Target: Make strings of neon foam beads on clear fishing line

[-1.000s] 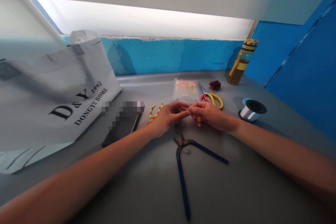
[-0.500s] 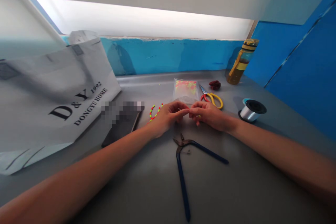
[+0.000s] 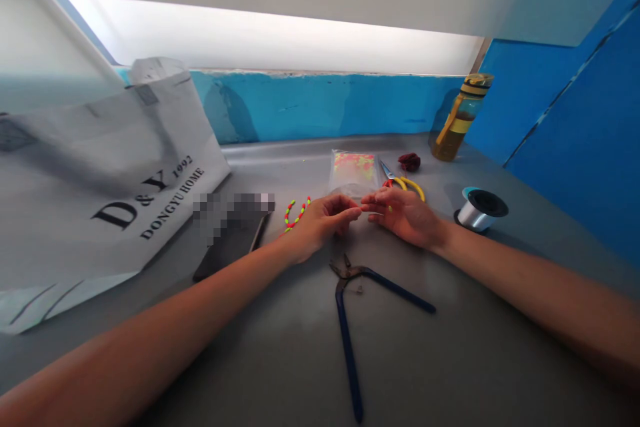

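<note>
My left hand (image 3: 330, 217) is closed in a pinch over the middle of the grey table; what it grips is too small to make out. A curved string of red and yellow-green beads (image 3: 295, 215) lies just left of that hand, partly hidden by it. Facing it, my right hand (image 3: 403, 213) has its palm turned up and its fingers apart, with the fingertips close to the left ones. A small yellow bead (image 3: 391, 209) shows at its fingers. Behind the hands lies a clear bag of red and yellow beads (image 3: 355, 170).
Blue-handled pliers (image 3: 350, 273) lie open in front of the hands. Yellow-handled scissors (image 3: 397, 180), a dark red bundle (image 3: 409, 161), a wire spool (image 3: 481, 209) and a bottle (image 3: 461, 119) are rightward. A dark phone (image 3: 235, 233) and a large bag (image 3: 110, 180) are leftward.
My right hand has turned its palm up and spread its fingers, letting go of the pinch at the left fingertips. My left hand has hardly moved.
</note>
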Motion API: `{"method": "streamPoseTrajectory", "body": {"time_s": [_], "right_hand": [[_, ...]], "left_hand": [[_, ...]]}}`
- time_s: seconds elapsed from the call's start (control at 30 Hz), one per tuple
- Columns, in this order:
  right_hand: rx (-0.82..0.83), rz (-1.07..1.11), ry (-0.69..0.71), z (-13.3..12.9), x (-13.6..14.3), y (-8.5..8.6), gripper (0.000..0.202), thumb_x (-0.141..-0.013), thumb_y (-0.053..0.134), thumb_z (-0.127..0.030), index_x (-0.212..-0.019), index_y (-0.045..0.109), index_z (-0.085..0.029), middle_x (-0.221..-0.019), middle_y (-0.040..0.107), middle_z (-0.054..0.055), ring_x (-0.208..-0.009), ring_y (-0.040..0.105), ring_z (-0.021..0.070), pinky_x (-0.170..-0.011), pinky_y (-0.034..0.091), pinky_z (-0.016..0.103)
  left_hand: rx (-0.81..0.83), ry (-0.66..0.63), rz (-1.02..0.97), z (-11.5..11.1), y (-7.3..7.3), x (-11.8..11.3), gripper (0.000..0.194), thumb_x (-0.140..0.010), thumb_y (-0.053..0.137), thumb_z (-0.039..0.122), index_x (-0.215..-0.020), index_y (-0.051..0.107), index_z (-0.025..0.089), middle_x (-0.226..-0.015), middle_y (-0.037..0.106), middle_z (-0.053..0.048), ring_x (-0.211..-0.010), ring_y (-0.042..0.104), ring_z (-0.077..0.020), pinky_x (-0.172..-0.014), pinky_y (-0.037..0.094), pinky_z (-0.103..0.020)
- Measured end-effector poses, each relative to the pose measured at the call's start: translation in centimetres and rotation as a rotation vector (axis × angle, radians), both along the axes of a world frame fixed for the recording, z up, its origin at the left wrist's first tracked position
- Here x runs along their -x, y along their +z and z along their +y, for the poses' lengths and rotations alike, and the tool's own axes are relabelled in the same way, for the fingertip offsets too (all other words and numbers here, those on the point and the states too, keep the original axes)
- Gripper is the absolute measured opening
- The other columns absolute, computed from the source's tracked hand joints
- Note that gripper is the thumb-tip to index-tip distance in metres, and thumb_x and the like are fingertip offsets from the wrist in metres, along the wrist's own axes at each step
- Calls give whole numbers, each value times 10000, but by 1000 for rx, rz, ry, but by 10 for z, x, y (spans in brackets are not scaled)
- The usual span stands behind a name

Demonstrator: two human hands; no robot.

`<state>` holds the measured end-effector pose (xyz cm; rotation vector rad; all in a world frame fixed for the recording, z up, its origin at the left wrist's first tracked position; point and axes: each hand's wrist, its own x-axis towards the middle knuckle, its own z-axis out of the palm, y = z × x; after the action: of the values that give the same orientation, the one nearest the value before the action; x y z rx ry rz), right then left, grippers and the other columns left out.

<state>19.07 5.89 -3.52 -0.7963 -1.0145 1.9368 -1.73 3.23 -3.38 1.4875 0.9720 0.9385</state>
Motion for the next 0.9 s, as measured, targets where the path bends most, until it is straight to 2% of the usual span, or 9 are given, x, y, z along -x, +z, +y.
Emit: {"method": "streamPoseTrajectory", "body": {"time_s": [0.27, 0.63, 0.9], "right_hand": [[9, 67, -18, -1, 1, 1, 52, -769, 667, -144, -763, 689, -190, -981, 752, 55, -979, 685, 198, -871, 533, 336], [13, 29, 15, 2, -1, 0, 52, -769, 665, -157, -774, 689, -203, -902, 735, 39, -910, 675, 192, -702, 501, 286], [-66, -54, 150, -1, 1, 6, 45, -780, 658, -183, -740, 677, -195, -892, 702, 36, -836, 627, 158, -681, 481, 264]], "left_hand": [[2, -12, 48, 3, -7, 1, 285, -812, 697, 452, -882, 684, 176, -751, 610, -2, -606, 517, -118, -557, 383, -242], [1, -28, 41, 4, -9, 1, 284, -821, 685, 467, -890, 686, 192, -733, 609, -3, -600, 515, -120, -555, 384, -245], [17, -18, -7, 1, -3, -1, 281, -797, 705, 454, -867, 680, 183, -782, 620, -14, -634, 510, -119, -572, 391, -243]]}}
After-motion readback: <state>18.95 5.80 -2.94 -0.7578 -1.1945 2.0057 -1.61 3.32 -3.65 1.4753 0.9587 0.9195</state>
